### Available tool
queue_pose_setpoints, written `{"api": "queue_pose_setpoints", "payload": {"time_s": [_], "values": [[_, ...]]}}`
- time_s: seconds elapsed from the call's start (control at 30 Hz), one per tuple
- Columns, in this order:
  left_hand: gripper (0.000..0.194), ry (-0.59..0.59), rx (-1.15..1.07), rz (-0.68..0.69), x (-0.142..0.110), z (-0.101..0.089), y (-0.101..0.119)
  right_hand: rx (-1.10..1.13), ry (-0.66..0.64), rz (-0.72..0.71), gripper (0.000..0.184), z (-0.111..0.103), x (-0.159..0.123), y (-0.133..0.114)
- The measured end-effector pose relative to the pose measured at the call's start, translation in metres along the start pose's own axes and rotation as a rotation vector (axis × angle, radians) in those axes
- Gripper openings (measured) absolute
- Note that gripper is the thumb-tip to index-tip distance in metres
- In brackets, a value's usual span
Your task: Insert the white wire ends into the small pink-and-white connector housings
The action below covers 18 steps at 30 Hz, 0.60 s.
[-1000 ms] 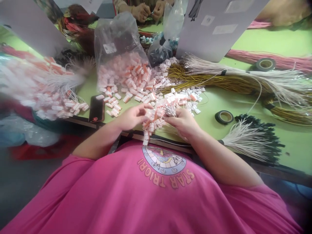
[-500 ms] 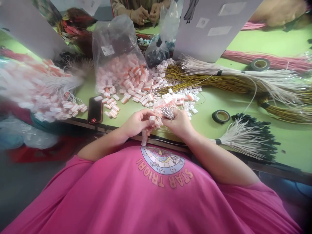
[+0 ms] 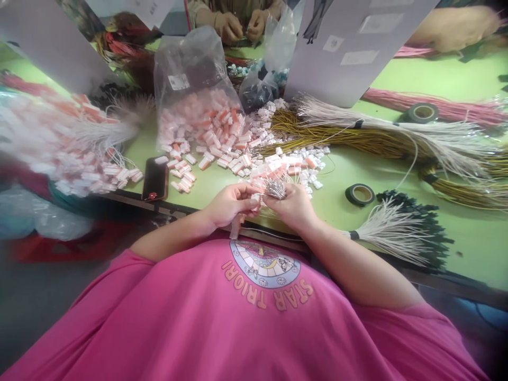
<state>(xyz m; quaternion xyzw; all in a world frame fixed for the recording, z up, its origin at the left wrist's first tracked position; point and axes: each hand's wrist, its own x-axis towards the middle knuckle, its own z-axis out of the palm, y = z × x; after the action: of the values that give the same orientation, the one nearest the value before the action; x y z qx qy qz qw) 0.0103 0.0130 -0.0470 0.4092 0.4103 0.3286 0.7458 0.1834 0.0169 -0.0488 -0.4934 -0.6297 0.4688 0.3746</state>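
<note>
My right hand [image 3: 292,205] is closed round a bundle of wires [image 3: 275,188], whose silvery ends stick out past the thumb. Beside it, my left hand [image 3: 234,203] pinches at a small white and orange connector [image 3: 256,200], close to the wire ends. Whether a wire sits in that connector I cannot make out. Below the left fingers hangs a pale strip [image 3: 235,226] with orange on it. Just beyond both hands lies a heap of white and orange connectors [image 3: 214,138], spilling from a clear plastic bag [image 3: 190,63].
A phone [image 3: 155,179] lies at the table's near edge, with more connectors on wires [image 3: 95,169] to its left. Rightward are a tape roll [image 3: 359,194], a wire bundle with black ends [image 3: 397,227] and long yellow wires [image 3: 349,136]. A co-worker's hands [image 3: 242,26] show across the table.
My left fingers have closed further over the connector, hiding more of it. The right hand keeps its hold on the wires. The whole view has shifted slightly.
</note>
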Motion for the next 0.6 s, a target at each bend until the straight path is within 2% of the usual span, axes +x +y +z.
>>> {"api": "queue_pose_setpoints", "payload": {"time_s": [0.23, 0.4, 0.5, 0.53, 0.6], "values": [[0.028, 0.075, 0.139, -0.005, 0.001, 0.0, 0.004, 0.036, -0.049, 0.01, 0.012, 0.0, 0.001, 0.0], [0.025, 0.019, 0.347, -0.057, -0.009, -0.01, 0.011, 0.081, -0.113, 0.032, 0.011, 0.0, 0.002, 0.006], [0.024, 0.019, 0.66, 0.013, -0.014, -0.028, 0.017, 0.057, -0.073, 0.04, 0.014, -0.002, 0.003, 0.006], [0.025, 0.05, 0.816, 0.063, -0.014, -0.037, 0.021, 0.039, -0.061, 0.031, 0.015, -0.003, 0.004, 0.006], [0.03, 0.192, 1.148, 0.175, -0.012, -0.058, 0.03, -0.01, -0.06, 0.012, 0.018, -0.004, 0.004, 0.003]]}}
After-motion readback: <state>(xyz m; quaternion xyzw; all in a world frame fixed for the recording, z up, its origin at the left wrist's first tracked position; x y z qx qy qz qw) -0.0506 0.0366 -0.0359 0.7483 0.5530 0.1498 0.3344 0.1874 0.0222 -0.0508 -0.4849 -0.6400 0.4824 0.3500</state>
